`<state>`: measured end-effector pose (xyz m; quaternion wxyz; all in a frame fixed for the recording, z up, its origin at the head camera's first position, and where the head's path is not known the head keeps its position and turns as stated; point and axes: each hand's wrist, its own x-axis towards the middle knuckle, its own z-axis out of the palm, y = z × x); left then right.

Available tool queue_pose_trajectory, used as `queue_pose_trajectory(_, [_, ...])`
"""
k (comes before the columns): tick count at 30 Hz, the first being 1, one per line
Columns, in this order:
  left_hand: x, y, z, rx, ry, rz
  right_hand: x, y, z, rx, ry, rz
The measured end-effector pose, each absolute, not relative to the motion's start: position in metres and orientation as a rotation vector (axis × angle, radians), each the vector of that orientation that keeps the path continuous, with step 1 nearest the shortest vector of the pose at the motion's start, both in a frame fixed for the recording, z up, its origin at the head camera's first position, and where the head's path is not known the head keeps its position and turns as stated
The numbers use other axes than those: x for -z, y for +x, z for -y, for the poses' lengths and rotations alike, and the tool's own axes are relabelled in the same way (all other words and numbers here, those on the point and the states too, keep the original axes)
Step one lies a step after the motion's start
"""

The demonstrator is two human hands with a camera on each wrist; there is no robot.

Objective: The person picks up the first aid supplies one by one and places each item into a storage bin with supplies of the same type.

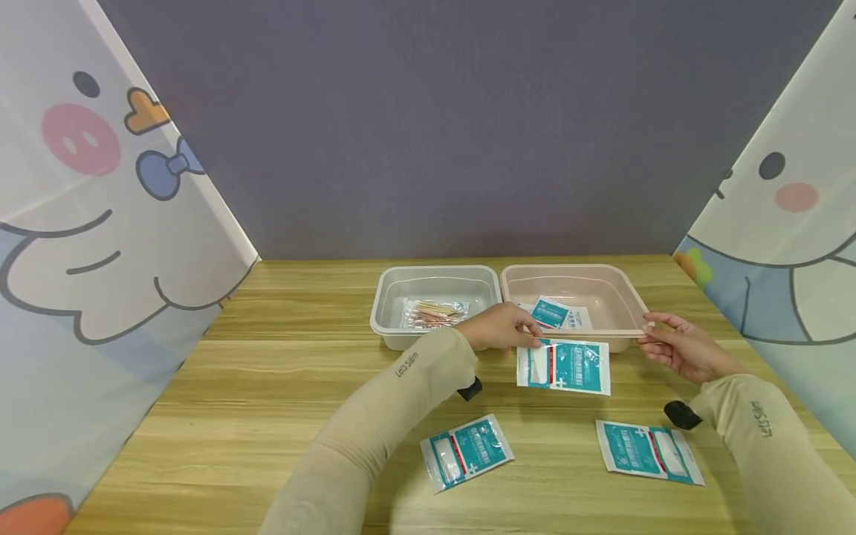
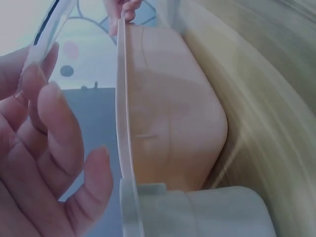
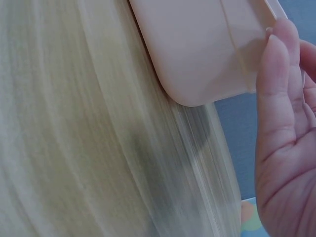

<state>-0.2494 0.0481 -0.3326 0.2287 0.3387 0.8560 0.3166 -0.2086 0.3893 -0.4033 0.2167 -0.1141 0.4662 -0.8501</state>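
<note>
My left hand [image 1: 503,327] pinches one end of a teal and white dressing packet [image 1: 568,366] between thumb and fingers. The packet is held up in front of the pink plastic bin [image 1: 575,273]; only its edge shows in the left wrist view. With fingertips at the rim, my right hand [image 1: 692,349] holds the bin's front right corner. Inside that bin lie other teal and white packets [image 1: 551,312]. Two more packets rest on the table: one at front left [image 1: 467,453], another at front right [image 1: 649,452].
A grey-white bin [image 1: 401,276] stands beside the pink one, holding clear bags of cotton swabs [image 1: 435,312]. Behind the wooden table [image 1: 281,357] rises a dark grey panel [image 1: 428,134]. Cartoon-printed panels flank both sides.
</note>
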Motion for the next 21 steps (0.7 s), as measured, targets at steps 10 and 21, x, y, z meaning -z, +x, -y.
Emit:
queue_pose_trajectory(10, [0.327, -0.258, -0.046, -1.074, 0.749, -2.346, 0.401, -0.207, -0.39, 2.351, -0.309, -1.311])
queue_pose_trajectory(21, [0.323, -0.269, -0.047, -1.209, 0.647, -2.303, 0.401, -0.207, -0.387, 2.356, -0.29, -1.344])
